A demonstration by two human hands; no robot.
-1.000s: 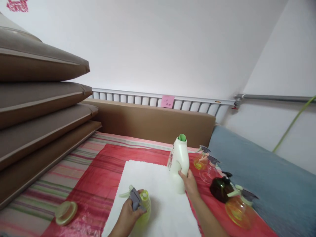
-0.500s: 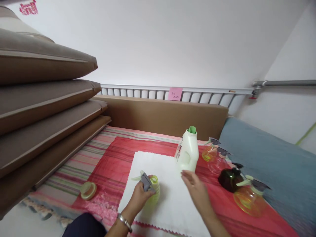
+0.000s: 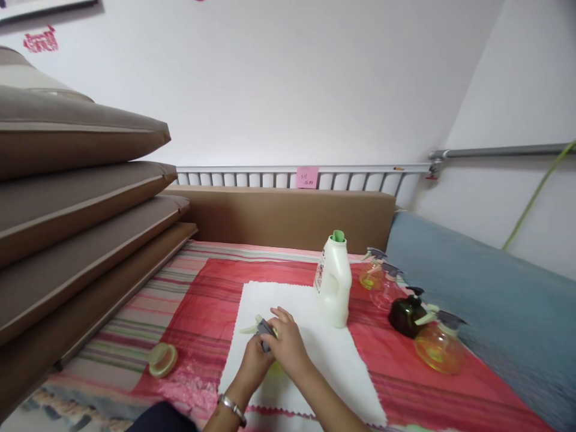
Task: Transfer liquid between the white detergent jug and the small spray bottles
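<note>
A grey trigger spray head [image 3: 264,327] with a pale green nozzle is held between both hands over the white cloth. My left hand [image 3: 254,363], silver bangle at the wrist, is closed around its lower part. My right hand [image 3: 288,339] meets it from the right, thumb against the grey body, with other fingers curled over the top. Below the hands shows a bit of the yellow-green spray bottle [image 3: 276,371]; its neck is mostly hidden. A large white jug [image 3: 333,282] with a green spout stands upright, uncapped, beyond my right hand.
Along the right stand a small yellow spray bottle [image 3: 369,276], a pink one [image 3: 385,294], a dark green pump bottle [image 3: 405,317] and an amber spray bottle [image 3: 438,349]. A round pale green cap [image 3: 162,360] lies at left. Stacked brown cushions [image 3: 90,204] rise on the left.
My right hand has moved left from beside the white jug to the spray head in my left hand. It has closed there and covers the bottle's open neck. The view has shifted slightly.
</note>
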